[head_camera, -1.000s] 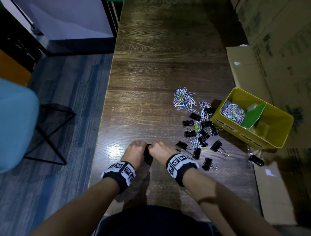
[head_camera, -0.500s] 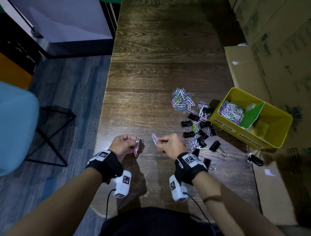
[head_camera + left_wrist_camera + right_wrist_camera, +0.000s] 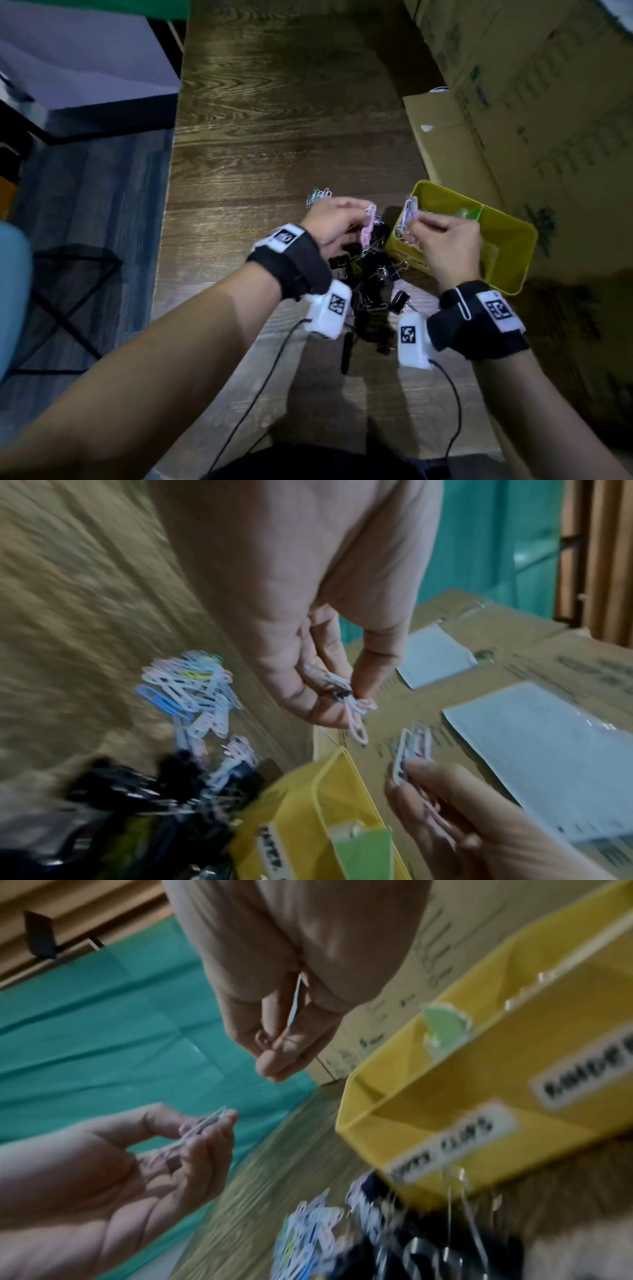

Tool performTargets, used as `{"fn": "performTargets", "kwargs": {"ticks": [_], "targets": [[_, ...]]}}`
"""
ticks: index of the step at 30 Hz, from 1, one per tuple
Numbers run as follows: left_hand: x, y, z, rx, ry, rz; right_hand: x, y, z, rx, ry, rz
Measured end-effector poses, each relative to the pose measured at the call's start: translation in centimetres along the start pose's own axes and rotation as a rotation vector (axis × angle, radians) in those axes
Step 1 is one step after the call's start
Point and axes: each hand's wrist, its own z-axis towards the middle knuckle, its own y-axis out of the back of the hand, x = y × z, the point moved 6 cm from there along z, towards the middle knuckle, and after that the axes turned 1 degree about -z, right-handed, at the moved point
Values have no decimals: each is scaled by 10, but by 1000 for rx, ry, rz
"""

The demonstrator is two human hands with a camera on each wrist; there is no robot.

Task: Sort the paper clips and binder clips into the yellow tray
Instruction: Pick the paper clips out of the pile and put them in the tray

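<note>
Paper clips (image 3: 369, 222) pinched in the left hand (image 3: 334, 222), raised over the clip heap (image 3: 370, 274) on the counter (image 3: 274, 137); more clips (image 3: 410, 212) pinched in the right hand (image 3: 445, 243), over the near end of the yellow tray (image 3: 513, 250). Each grip clamped on its clips. Tray at the counter's right edge, touching the heap, beside cardboard boxes (image 3: 531, 85).

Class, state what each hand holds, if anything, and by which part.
Left hand pinches paper clips by their upper ends; right hand pinches paper clips by their lower ends.
</note>
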Motion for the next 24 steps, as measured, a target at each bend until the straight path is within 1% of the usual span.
{"fn": "performTargets", "kwargs": {"ticks": [2, 4, 6, 8, 9, 11, 13, 15, 16, 19, 21, 23, 24], "targets": [[-3, -33, 17, 0, -6, 44, -1, 19, 18, -59, 15, -146], [-1, -58, 33, 6, 8, 115, -4, 31, 33, -60, 20, -284], [5, -77, 44, 44, 43, 203, -9, 32, 44, 35, 18, -440], [10, -87, 50, 118, 72, 308, -14, 29, 47, 152, -12, -557], [11, -88, 50, 152, 74, 338, -15, 28, 47, 202, -22, -612], [9, -81, 45, 199, 76, 326, -17, 27, 45, 264, -22, -703], [5, -62, 35, 214, 64, 281, -17, 25, 41, 276, 9, -751], [3, -35, 23, 229, 52, 289, -16, 17, 37, 256, 106, -680], [5, -18, 15, 227, 45, 332, -13, 12, 33, 247, 171, -625], [17, 43, -12, 162, 7, 539, -4, -12, 13, 260, 361, -531], [29, 84, -35, 119, -14, 685, 3, -31, -7, 301, 458, -485], [44, 122, -58, 119, 11, 864, 6, -54, -30, 391, 529, -444], [55, 140, -70, 141, 53, 975, 6, -67, -42, 452, 567, -428]]}}
